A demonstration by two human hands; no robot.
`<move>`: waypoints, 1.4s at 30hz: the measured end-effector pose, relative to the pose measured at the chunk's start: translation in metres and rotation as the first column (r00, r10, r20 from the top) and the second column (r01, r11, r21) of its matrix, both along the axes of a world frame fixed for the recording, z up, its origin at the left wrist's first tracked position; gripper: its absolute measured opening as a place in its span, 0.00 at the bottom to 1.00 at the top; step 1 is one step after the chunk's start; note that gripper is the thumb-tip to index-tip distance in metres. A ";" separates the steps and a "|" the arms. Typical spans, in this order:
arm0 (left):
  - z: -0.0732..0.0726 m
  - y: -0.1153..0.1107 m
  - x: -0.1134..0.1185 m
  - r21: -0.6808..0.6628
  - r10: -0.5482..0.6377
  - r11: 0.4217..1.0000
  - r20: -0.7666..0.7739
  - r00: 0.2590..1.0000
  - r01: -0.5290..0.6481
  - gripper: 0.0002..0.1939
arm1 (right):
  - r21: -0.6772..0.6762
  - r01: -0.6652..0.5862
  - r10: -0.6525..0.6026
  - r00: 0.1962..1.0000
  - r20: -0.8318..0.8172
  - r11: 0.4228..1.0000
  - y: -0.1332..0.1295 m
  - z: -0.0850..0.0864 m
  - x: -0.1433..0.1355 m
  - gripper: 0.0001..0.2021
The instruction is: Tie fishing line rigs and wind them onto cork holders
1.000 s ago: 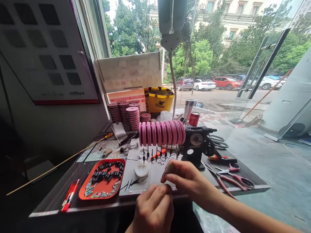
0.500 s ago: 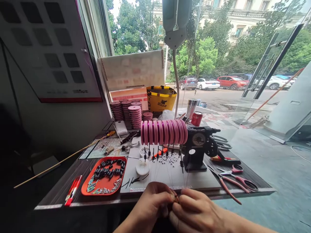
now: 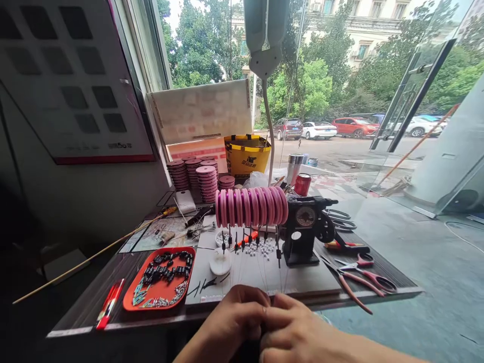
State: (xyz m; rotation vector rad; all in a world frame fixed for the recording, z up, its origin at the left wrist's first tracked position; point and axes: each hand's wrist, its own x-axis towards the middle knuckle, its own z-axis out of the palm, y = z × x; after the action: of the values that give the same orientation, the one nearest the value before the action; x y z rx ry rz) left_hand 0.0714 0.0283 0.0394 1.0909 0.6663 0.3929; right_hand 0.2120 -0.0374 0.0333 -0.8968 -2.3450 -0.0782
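Observation:
At the table's front edge my left hand [image 3: 242,315] and my right hand [image 3: 293,327] meet, fingers curled and pinched together. Whatever they grip is hidden behind the fingers. Thin lines run down toward them from a row of pink spools [image 3: 251,206] on a black winding machine [image 3: 305,229]. Black stoppers [image 3: 279,254] hang on the lines above a pale board [image 3: 242,282]. White beads [image 3: 260,248] lie scattered on that board, close to a round white lid-like disc [image 3: 220,262].
An orange tray [image 3: 126,302] of black and silver small parts sits left, beside a red packet [image 3: 109,305]. Pliers [image 3: 353,292] and scissors [image 3: 378,281] lie right. Stacked pink spools [image 3: 206,184], a yellow bag [image 3: 247,156] and a red can [image 3: 302,185] stand behind.
The view has shifted slightly. My hands have drawn closer together, and the small dark reddish thing glimpsed between my fingertips is now covered.

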 end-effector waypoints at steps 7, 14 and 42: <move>0.017 0.004 0.003 0.176 -0.098 0.978 -0.102 0.990 0.115 0.04 | -0.043 0.027 -0.030 0.998 -0.056 0.999 -0.009 -0.022 0.006 0.19; 0.023 -0.009 -0.004 0.649 0.097 0.760 -0.073 0.993 -0.026 0.08 | -0.460 -0.167 -0.143 0.812 -0.566 0.872 -0.007 0.042 -0.001 0.13; 0.011 -0.009 0.007 -0.259 0.123 0.955 -0.092 0.988 -0.143 0.04 | 0.366 0.073 -0.138 0.979 0.153 0.928 -0.008 0.018 0.006 0.18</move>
State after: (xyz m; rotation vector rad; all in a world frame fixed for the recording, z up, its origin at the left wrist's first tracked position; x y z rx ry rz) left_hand 0.0782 0.0195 0.0499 0.8113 0.8368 0.3671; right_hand 0.2177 -0.0456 0.0514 -0.8581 -2.3315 -0.6355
